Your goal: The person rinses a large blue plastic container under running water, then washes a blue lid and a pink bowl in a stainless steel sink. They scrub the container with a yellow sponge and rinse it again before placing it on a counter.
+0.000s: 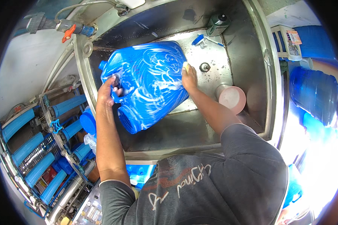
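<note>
A large blue plastic water jug [155,81], streaked with white suds, lies tilted inside the stainless steel sink [169,137]. Its wide uncapped mouth points toward the lower left. My left hand [108,91] grips the jug's moulded handle, with the fingers through the opening. At the jug's base end, my right hand [189,77] presses a yellow sponge [186,66] to the surface; most of the sponge is hidden by the fingers.
In the sink are a blue-and-white brush [197,40], a dark green bottle [218,24], a metal drain fitting [204,67] and a pink container [232,99]. An orange-handled valve [69,33] sits at upper left. Blue filter housings [28,147] line the left; a water bottle [312,94] stands right.
</note>
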The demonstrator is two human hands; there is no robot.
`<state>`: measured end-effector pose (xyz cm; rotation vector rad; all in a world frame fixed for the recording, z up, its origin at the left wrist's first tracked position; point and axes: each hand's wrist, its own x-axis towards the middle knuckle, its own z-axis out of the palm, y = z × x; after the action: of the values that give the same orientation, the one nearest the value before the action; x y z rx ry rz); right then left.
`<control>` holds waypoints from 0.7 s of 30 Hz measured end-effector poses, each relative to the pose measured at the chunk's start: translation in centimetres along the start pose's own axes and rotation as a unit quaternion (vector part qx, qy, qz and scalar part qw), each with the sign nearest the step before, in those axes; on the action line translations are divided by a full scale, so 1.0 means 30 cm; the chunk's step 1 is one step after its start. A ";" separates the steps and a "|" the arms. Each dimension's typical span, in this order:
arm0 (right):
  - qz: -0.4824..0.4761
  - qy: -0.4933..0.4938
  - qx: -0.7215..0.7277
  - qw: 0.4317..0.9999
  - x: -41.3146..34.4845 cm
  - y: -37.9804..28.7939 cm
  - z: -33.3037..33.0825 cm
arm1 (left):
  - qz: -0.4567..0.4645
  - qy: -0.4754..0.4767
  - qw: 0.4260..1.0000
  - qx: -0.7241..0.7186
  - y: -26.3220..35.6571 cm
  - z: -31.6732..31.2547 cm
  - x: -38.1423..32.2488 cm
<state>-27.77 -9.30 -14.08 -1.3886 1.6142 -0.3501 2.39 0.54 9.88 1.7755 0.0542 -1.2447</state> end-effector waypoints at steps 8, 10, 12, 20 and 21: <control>-0.422 -0.117 0.082 0.895 -0.022 -0.515 -0.356 | 0.241 -0.029 0.953 0.183 -0.266 0.105 -0.388; -0.629 -0.115 -0.067 0.766 -0.113 -0.409 -0.425 | 0.281 -0.047 0.927 0.243 -0.334 0.038 -0.443; -0.535 -0.028 -0.052 0.843 -0.083 -0.280 -0.466 | 0.248 -0.027 0.919 0.304 -0.391 -0.020 -0.479; -0.217 -0.184 -0.098 0.954 0.272 -0.485 -0.388 | 0.323 -0.064 0.894 0.305 -0.387 -0.036 -0.463; -0.275 -0.229 -0.139 0.923 0.182 -0.578 -0.355 | 0.320 -0.045 0.892 0.315 -0.383 -0.031 -0.467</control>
<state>-25.01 -23.28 1.44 -1.9702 0.8925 -0.0987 -9.54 13.85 13.00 2.0106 -1.0172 -0.8872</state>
